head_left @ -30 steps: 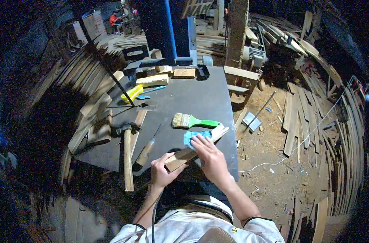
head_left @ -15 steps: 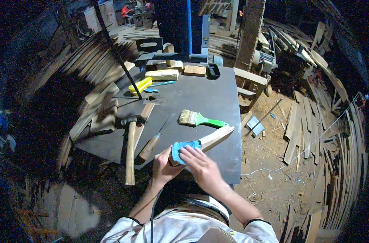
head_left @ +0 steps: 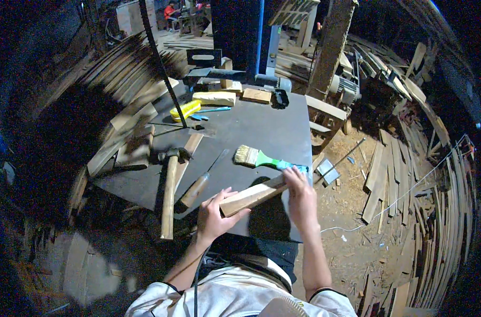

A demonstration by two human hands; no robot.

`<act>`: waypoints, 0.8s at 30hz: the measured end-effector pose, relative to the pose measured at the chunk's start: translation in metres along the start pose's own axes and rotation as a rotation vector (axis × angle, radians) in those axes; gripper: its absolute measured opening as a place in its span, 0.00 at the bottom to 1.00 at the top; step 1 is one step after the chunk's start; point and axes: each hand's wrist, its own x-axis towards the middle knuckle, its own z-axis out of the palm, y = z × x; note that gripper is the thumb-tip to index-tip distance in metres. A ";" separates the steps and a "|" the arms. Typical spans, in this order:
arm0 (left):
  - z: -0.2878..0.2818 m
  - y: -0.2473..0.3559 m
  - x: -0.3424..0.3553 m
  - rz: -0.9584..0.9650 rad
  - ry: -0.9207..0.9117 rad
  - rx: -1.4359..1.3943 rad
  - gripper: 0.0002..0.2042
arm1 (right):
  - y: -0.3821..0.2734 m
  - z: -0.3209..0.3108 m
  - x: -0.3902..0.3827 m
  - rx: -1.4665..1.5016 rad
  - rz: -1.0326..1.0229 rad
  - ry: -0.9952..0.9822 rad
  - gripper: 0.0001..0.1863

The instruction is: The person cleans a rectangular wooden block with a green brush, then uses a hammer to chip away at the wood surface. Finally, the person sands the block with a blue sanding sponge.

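My left hand [head_left: 216, 215] grips the near left end of a squared wooden stick [head_left: 255, 194], held at a slant above the tabletop's front edge. At the stick's far right end my right hand [head_left: 304, 196] presses a thin blue sheet [head_left: 299, 167] onto the wood. The fingers hide part of the sheet, and whether it is cloth or abrasive paper I cannot tell. Just beyond lies a paintbrush [head_left: 257, 157] with a green handle. Left of the stick rest a wooden-handled chisel [head_left: 196, 189] and a hammer [head_left: 170, 195].
The dark metal tabletop [head_left: 251, 127] carries a yellow brush [head_left: 186, 111], a wood block [head_left: 214, 98] and another wood block [head_left: 257, 95] toward the back. A thin saw blade [head_left: 164, 68] runs down to the table. Stacked boards [head_left: 394, 169] and a white cable [head_left: 380, 207] lie on the right.
My right hand and the blue sheet have slid right, from the stick's near end to its far end. The near part of the wood is now uncovered. My left hand still holds the stick.
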 end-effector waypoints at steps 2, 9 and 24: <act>0.000 -0.009 -0.003 -0.007 0.003 0.013 0.32 | -0.021 0.011 -0.015 0.017 -0.061 -0.110 0.34; 0.000 -0.007 -0.003 0.044 -0.016 0.015 0.31 | 0.011 -0.006 0.006 -0.012 -0.007 0.026 0.32; -0.006 0.001 -0.003 -0.088 -0.037 0.017 0.31 | -0.034 0.009 -0.020 0.129 -0.227 -0.123 0.29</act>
